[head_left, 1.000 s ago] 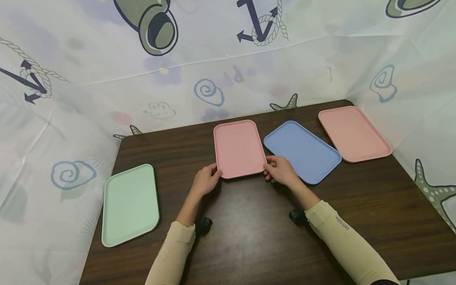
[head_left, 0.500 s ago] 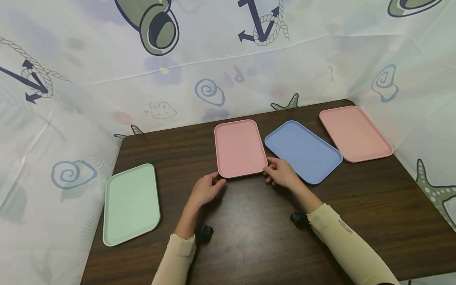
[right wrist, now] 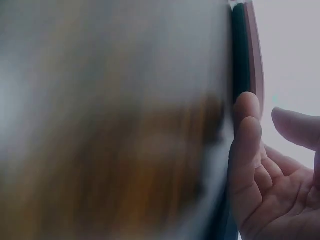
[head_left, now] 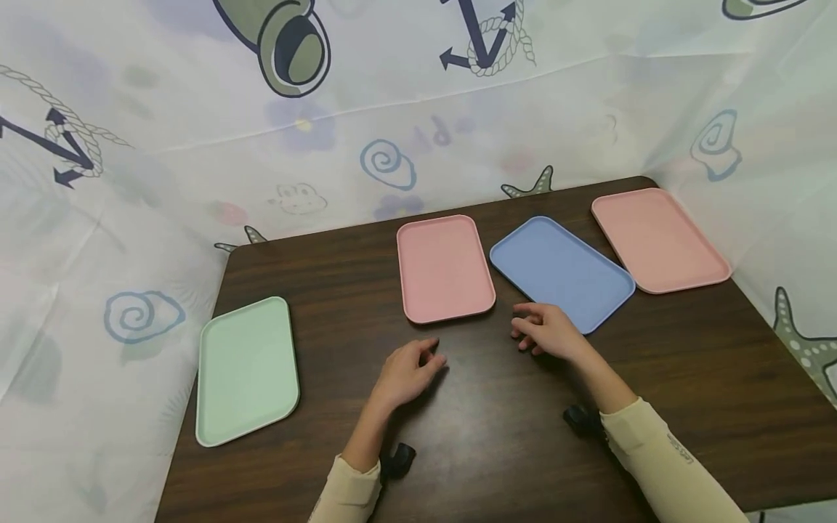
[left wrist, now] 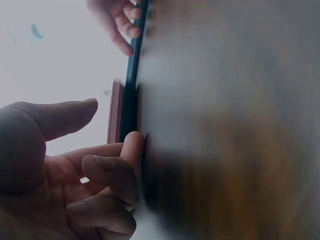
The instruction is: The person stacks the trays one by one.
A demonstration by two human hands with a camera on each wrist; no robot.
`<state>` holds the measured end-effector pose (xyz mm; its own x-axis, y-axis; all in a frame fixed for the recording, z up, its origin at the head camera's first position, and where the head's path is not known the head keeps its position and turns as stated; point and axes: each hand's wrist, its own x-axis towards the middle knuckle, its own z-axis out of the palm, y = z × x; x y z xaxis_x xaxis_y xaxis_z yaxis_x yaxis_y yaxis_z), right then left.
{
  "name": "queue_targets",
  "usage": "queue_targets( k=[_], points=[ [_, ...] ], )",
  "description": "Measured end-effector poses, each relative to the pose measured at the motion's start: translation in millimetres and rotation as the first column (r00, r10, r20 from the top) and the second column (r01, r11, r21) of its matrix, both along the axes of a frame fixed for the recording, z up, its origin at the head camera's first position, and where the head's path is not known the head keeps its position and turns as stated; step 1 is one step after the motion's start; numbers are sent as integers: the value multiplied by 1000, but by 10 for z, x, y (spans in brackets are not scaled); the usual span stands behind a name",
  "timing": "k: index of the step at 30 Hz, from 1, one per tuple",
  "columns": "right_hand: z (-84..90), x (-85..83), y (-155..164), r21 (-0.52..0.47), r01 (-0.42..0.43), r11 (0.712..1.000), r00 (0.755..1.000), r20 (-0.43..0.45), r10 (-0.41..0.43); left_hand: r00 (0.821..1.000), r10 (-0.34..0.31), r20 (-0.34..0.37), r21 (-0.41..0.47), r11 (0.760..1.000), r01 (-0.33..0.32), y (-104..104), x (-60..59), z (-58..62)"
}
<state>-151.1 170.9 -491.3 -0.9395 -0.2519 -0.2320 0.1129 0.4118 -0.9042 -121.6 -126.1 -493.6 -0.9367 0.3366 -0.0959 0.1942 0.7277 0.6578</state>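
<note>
A pink tray (head_left: 447, 269) lies flat near the middle of the table's back part. My left hand (head_left: 407, 370) hovers in front of its near edge, fingers loosely bent, holding nothing. To the right, my right hand (head_left: 548, 330) is just off the tray's near right corner, also holding nothing, and it covers the near left edge of a blue tray (head_left: 565, 272). In the left wrist view the left hand's thumb and fingers (left wrist: 107, 170) stand apart. Relaxed fingers of the right hand (right wrist: 270, 170) show in the right wrist view, with the pink tray's edge beyond.
A second pink tray (head_left: 660, 240) lies at the back right, its left edge against the blue tray. At the left side of the dark wooden table (head_left: 477, 436) lies a green tray (head_left: 248, 372). A printed cloth (head_left: 248, 145) hangs behind and at the sides.
Both hands have let go of the middle pink tray and drawn back toward the front, the right one also shifting right. The trays keep their places on the table.
</note>
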Motion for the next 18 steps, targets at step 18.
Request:
queue_targets(
  k=[18],
  points=[
    [85,210,1279,148,416,897,905,-164,-393,955,-295,31,-13,955,296,1000,33,10]
  ],
)
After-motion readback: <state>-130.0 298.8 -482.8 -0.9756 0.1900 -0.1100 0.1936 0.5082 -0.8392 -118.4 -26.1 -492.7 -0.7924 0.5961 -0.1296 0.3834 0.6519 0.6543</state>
